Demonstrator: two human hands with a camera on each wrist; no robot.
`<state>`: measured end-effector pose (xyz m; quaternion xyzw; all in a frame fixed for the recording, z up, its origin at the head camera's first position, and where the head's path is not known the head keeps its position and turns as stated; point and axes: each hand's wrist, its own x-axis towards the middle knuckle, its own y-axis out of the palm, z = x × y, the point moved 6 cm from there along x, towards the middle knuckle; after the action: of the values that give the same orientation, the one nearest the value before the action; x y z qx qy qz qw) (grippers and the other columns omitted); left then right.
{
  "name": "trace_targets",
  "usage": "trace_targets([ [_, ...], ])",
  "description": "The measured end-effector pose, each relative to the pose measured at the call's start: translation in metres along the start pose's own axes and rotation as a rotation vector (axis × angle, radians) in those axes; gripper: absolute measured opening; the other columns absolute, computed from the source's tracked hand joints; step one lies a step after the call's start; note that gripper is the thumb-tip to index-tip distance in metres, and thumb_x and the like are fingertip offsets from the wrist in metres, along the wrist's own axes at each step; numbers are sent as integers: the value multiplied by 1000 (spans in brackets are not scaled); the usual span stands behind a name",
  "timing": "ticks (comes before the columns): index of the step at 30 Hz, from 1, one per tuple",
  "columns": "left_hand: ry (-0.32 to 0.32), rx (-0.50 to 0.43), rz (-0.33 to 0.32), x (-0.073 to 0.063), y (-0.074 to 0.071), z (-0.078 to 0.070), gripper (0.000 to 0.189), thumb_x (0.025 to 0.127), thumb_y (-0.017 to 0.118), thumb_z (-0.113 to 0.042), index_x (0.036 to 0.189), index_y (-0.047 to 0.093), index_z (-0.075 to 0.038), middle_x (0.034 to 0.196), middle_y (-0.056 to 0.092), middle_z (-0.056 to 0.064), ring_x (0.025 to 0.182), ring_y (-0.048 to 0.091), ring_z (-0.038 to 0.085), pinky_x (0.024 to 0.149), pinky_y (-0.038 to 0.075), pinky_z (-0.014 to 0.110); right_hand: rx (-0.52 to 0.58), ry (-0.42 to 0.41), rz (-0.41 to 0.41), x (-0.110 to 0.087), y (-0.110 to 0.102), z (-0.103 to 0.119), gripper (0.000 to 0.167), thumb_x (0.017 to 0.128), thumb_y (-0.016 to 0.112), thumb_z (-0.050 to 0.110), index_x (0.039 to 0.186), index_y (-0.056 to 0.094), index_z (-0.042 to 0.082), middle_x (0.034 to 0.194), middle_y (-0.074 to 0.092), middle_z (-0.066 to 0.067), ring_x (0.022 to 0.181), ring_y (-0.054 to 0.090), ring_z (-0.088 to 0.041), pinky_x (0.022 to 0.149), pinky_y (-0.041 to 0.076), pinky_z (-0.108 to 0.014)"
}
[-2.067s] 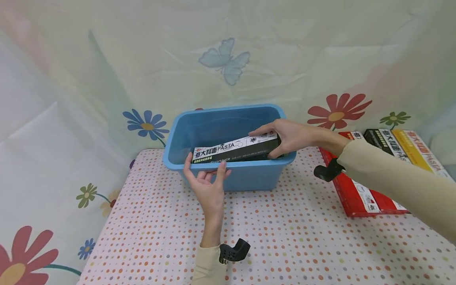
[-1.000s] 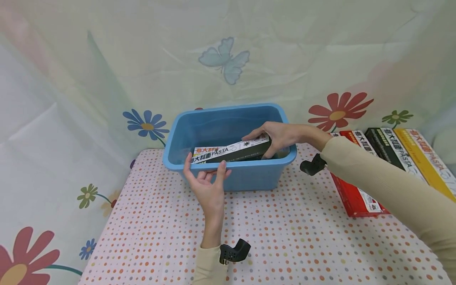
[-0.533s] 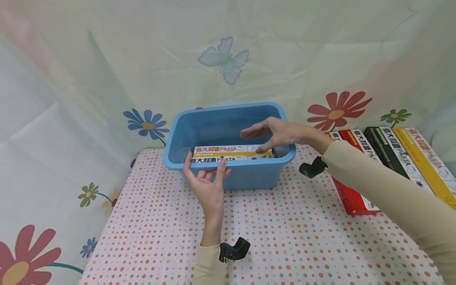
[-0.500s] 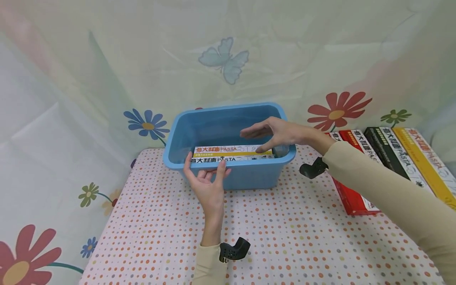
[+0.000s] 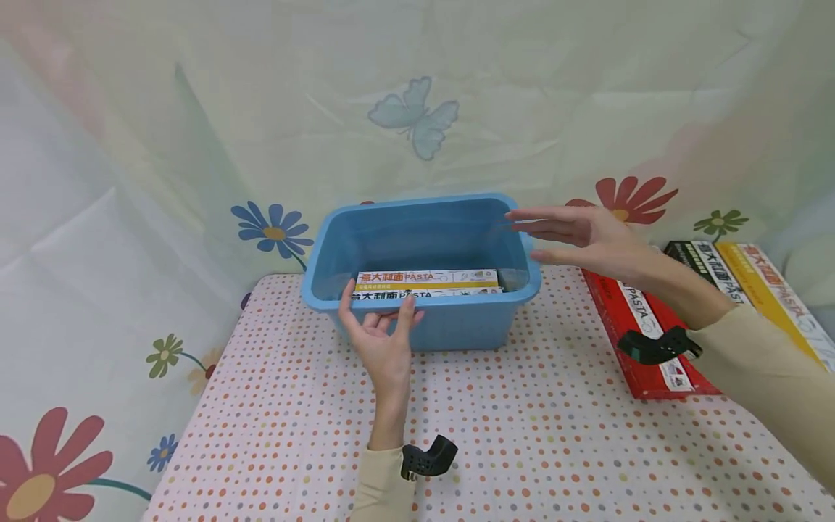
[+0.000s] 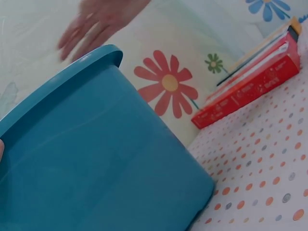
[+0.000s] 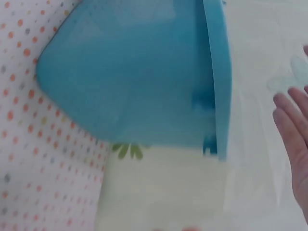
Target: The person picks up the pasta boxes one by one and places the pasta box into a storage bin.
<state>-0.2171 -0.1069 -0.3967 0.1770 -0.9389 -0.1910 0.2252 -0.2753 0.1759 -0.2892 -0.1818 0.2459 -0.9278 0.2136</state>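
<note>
A blue plastic bin (image 5: 457, 324) stands on the dotted tablecloth. Inside it, near the front wall, lie a yellow-and-white pasta box (image 5: 427, 278) and, in front, another pasta box (image 5: 450, 293) showing its white printed side. My left hand (image 5: 381, 344) grips the bin's front rim, fingertips over the edge and other fingers curled below it. My right hand (image 5: 587, 235) is in the air at the bin's right end, fingers extended and holding nothing. In the left wrist view, the right hand (image 6: 103, 21) appears above the bin's rim.
At the right lie red pasta boxes (image 5: 626, 326), a black pasta box (image 5: 707, 268) and a yellow pasta box (image 5: 773, 290) side by side, partly hidden by the right arm. A flower-printed backdrop (image 5: 417, 43) hangs behind the bin.
My right hand lowered the black pasta box into the bin in front of the yellow one, let go, then rose out to the right. The left hand stayed at the rim.
</note>
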Motion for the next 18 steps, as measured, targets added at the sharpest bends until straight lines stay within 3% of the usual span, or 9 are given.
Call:
trace_targets([
  [3,2,-3,6,0,2,0,85,94,77,0,161,25,-14,114,60,39,83,68,20,80,68,43,-36,22,-122,-26,-19,-13,57,99,72,5,153,55,14,149,61,2,127,61,-1,91,59,-15],
  [8,12,11,1,2,2,0,85,94,77,0,160,26,-13,111,65,27,84,68,20,80,68,43,-55,61,-250,-70,-39,-49,57,100,68,2,153,54,14,141,62,22,120,60,9,87,56,-8],
  [11,9,5,2,2,2,1,85,94,77,1,160,26,-14,112,64,29,84,68,20,80,68,43,-76,119,-311,-98,-43,-73,57,101,66,4,155,51,14,142,58,28,121,55,15,86,53,-4],
  [15,-3,-5,4,2,1,3,85,94,77,1,160,26,-14,113,61,35,84,68,20,80,68,44,-158,255,-370,-133,-40,-101,58,105,65,16,159,44,15,155,51,18,129,46,14,83,49,1],
  [18,-9,-6,1,2,0,3,85,94,77,1,160,26,-14,112,63,29,84,68,21,80,68,44,-213,350,-417,-153,-35,-119,62,105,64,22,162,39,14,163,45,0,140,42,6,80,45,4],
])
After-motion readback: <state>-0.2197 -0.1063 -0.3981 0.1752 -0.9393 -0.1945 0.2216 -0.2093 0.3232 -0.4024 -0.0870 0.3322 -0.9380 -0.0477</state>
